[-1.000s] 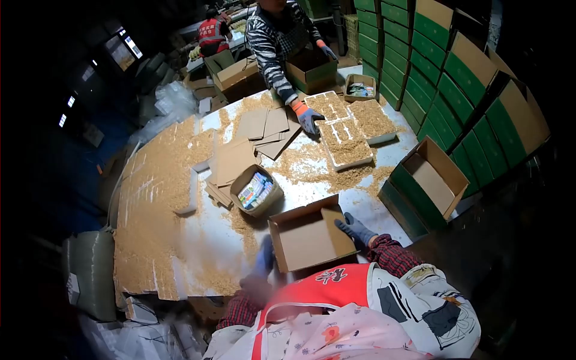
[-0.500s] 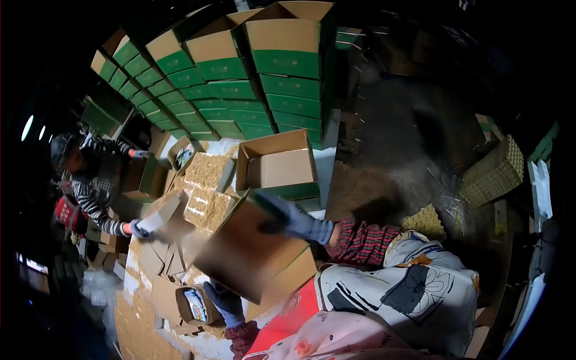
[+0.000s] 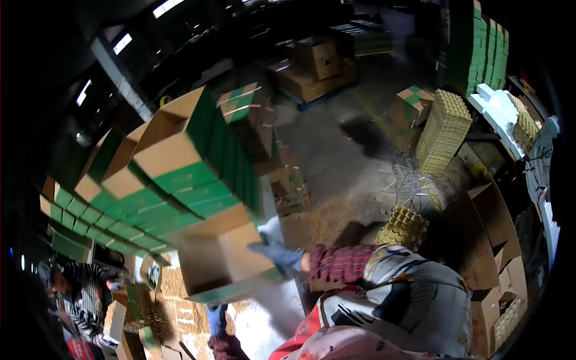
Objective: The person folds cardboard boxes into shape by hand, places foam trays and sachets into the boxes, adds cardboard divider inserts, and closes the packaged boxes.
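Note:
An open cardboard box (image 3: 210, 258), brown inside with a green lower band, is tilted before me, blurred by motion. My right hand (image 3: 277, 254), in a blue-grey glove, grips its right-hand rim. Below the front lower edge my left hand (image 3: 217, 321), gloved too, holds the box from underneath; its fingers are hidden behind the cardboard. Under and beside it lies the white table top (image 3: 273, 306). Further left, brown shavings-like filling (image 3: 175, 294) with white marks lies on the table.
Green-and-brown cartons (image 3: 186, 174) stand stacked beyond the box. At left a co-worker (image 3: 81, 300) in striped sleeves handles a pale block-shaped thing (image 3: 114, 321). Egg trays (image 3: 443, 132) are piled on the floor at right, with more trays (image 3: 402, 228) closer. Large open cartons (image 3: 480, 240) stand far right.
My view has swung right. The box in my hands has moved away from my body, towards the stacked cartons, and its opening has turned. My right hand has shifted to its right rim.

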The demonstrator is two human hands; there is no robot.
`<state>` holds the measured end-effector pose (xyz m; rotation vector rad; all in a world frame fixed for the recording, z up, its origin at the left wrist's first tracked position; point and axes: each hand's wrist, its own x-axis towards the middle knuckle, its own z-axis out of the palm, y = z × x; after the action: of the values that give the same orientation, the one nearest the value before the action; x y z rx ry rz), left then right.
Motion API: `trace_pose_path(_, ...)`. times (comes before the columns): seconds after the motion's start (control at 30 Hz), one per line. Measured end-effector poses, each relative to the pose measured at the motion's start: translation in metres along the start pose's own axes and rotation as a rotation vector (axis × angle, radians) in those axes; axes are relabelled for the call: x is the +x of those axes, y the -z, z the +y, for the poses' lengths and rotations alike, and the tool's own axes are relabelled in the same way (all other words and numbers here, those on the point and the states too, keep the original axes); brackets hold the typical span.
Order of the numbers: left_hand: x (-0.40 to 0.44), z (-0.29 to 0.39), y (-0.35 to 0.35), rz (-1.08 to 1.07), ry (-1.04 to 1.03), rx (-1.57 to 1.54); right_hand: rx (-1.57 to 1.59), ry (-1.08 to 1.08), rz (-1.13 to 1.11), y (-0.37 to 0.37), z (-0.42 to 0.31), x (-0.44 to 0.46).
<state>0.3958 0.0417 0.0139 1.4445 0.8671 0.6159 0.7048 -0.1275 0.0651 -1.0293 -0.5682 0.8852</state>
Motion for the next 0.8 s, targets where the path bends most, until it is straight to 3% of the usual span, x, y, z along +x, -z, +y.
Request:
trace_pose_path(0.03,-0.007,0.004,-0.014,0.043,-0.052,-0.091,-0.182,-0.019,0.003,-0.001,0.01,0.008)
trace_pose_path(0.1,-0.012,-0.007,-0.016,0.073,-0.052,-0.245,-1.163,-0.034,0.228,-0.021,-0.014,0.01)
trace_pose_path(0.13,-0.012,-0.012,-0.021,0.13,-0.086,-0.202,-0.823,-0.088,-0.001,-0.02,-0.035,0.012)
trace_pose_path(0.17,-0.019,-0.009,-0.026,0.191,-0.108,-0.16,-0.812,-0.099,-0.006,-0.023,-0.022,0.022)
trace_pose_path(0.2,-0.023,-0.002,-0.026,0.093,-0.089,-0.175,-0.8,-0.077,0.034,-0.024,0.001,0.036)
trace_pose_path(0.27,-0.028,0.015,-0.027,0.095,-0.078,-0.02,-0.748,-0.082,0.021,-0.016,0.019,0.056)
trace_pose_path(0.33,-0.024,0.04,-0.022,-0.052,-0.294,0.536,-0.722,-0.028,-0.003,-0.007,0.032,0.071)
trace_pose_path(0.37,-0.033,0.054,-0.012,0.11,-0.342,0.608,-0.682,0.024,-0.018,-0.01,0.038,0.076)
trace_pose_path(0.43,-0.029,0.099,-0.038,0.181,-0.62,-0.232,-0.615,-0.018,0.022,-0.016,0.035,0.075)
trace_pose_path(0.5,-0.03,0.111,-0.04,0.072,-0.301,0.029,-0.54,-0.126,0.04,-0.009,0.033,0.061)
trace_pose_path(0.57,-0.012,0.076,-0.038,0.025,-0.332,-0.028,-0.093,0.017,-0.077,-0.011,0.032,0.055)
trace_pose_path(0.63,-0.015,0.083,-0.038,0.028,-0.324,-0.075,-0.199,-0.048,-0.115,0.007,0.022,0.053)
trace_pose_path(0.7,-0.016,0.081,-0.042,0.068,-0.41,-0.038,-0.08,-0.428,-0.116,0.049,0.028,0.055)
trace_pose_path(0.73,-0.02,0.067,-0.037,0.204,-0.416,0.033,0.055,-0.339,0.069,0.07,0.04,0.038)
trace_pose_path(0.77,-0.034,0.083,-0.062,0.402,-0.47,0.183,-0.226,-0.207,-0.001,0.093,0.012,0.027)
trace_pose_path(0.8,-0.045,0.083,-0.07,0.535,-0.398,0.293,-0.559,-0.314,0.045,0.136,0.023,0.031)
